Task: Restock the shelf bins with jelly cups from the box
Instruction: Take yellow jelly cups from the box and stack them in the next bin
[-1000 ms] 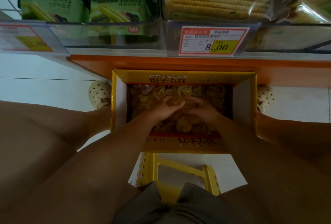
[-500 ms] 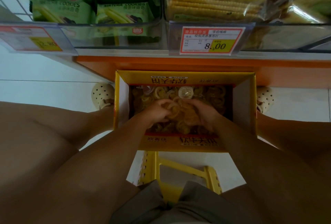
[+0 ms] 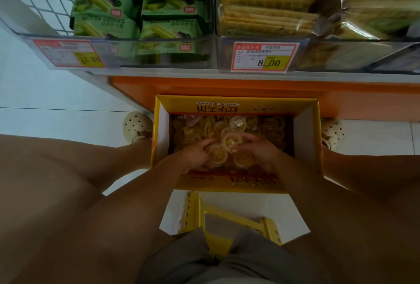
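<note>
Yellow cardboard box sits open on the white tile floor, its far wall up against the orange shelf base, btwn the person's knees. Inside is a loose heap of jelly cups, clear plastic w/ yellow filling, covering the bottom.

Both hands are down in the box, nearer its front wall. The left hand has its fingers curled round a few cups at the heap's ctr. The right hand is curled the same way, fingertips pinching the rim of a cup on top of the bunch. The hands face each other w/ the bunch btwn them, fingertips nearly meeting. Can't tell how many cups each one grips, since they overlap.

Above the base stand the shelf bins, clear plastic. One on the left holds stacked green matcha cookie pkts; the one beside it holds crackers in clear wrap. A price tag reading 8.00 hangs on the cracker bin's front, & a 2nd tag reading 12.80 is further left.

Yellow plastic stool is just behind the box, under the person. Cream perforated clogs flank the box, one each side. Grey shorts fill the bottom edge.
</note>
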{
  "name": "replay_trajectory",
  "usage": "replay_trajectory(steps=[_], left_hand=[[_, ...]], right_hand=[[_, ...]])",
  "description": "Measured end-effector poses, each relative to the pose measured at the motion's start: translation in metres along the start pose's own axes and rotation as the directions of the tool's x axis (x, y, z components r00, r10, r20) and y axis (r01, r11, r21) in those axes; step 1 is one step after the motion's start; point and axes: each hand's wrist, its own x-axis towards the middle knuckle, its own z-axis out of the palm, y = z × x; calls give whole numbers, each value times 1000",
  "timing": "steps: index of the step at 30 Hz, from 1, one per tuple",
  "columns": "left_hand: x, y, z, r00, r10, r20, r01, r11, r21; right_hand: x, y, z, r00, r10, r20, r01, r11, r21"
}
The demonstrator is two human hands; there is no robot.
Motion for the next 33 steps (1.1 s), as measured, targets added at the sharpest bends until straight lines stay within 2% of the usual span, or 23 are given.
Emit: replay_trajectory(steps=[3, 5, 9, 13, 18, 22, 28, 30, 33], left_hand=[[-5, 6, 2, 1000, 9, 27, -10, 999, 38], [-11, 12, 2, 999, 26, 35, -26, 1000, -2], [-29, 26, 2, 997, 74, -34, -76, 994, -80], [-43, 32, 4, 971, 177, -159, -178, 984, 7], [-61, 29, 12, 928, 333, -165, -314, 940, 133], [-72, 23, 18, 885, 418, -205, -406, 908, 100], [-108, 44, 18, 871, 436, -226, -440, 897, 38], [-121, 55, 17, 859, 461, -223, -464, 885, 42], [-145, 78, 13, 800, 561, -212, -550, 828, 111]], right_hand=[[-3, -6, -1, 999, -36, -30, 36, 999, 6], [-11, -13, -1, 995, -79, -62, 81, 996, 32], [-30, -22, 1, 995, -89, -51, 95, 984, 152], [-50, -26, 6, 994, -95, 46, 86, 982, 169], [-68, -23, 14, 986, -163, 24, 153, 963, 223], [-86, -23, 18, 980, -192, -44, 196, 962, 190], [-123, -38, 17, 931, -308, -194, 320, 947, 33], [-142, -49, 16, 911, -347, -223, 359, 933, 16], [-178, -72, 15, 871, -425, -246, 436, 900, -8]])
